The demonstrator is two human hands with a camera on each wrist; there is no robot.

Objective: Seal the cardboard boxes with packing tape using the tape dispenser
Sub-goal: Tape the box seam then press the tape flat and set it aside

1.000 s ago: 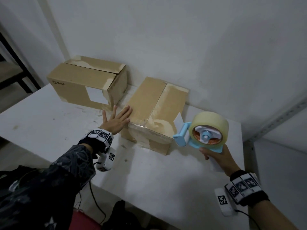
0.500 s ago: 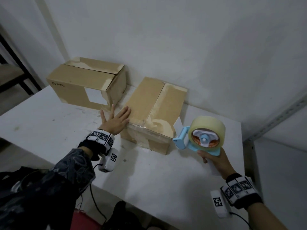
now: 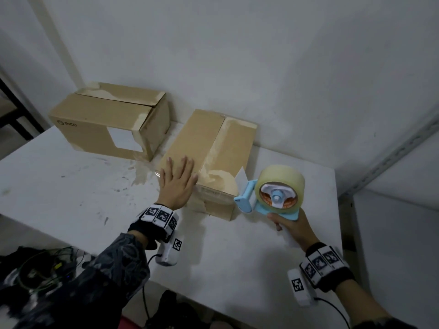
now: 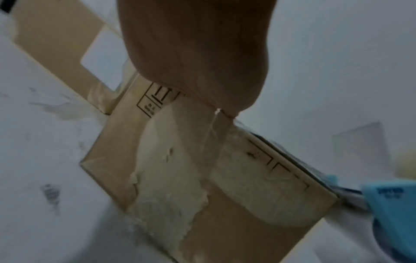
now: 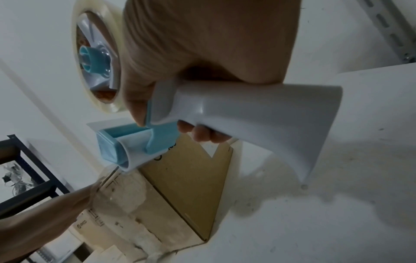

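Status: two cardboard boxes on the white table [image 3: 71, 186], both w/ flaps down. Near box [image 3: 209, 148] sits mid-table by the wall; its front end already has clear tape over the edge, lots of torn paper patches from old tape too. Top centre seam looks untaped as far as I can tell, glare makes it hard to call. Far box [image 3: 104, 119] is to its left against the wall, seam looks bare, no hand on it. So my read: early-to-mid on box 1, box 2 not started. Left hand [image 3: 177, 184] lies flat, fingers straight and spread, palm down on the near box's top at the front-left corner, pinning it, gripping nothing. Right hand [image 3: 291, 224] is wrapped tight round the white handle of the tape dispenser [image 3: 273, 198], thumb up by the blue frame. Dispenser is held in the air just right of the near box's front-right corner, blue roller end pointing at the box, close but can't tell if touching; the wrist views hint at a thin film of tape between roller and box corner, not sure. Tape roll [image 3: 280, 186] looks nearly full. Left to do, best guess: run tape along near box's top seam, cut, then repeat on far box.
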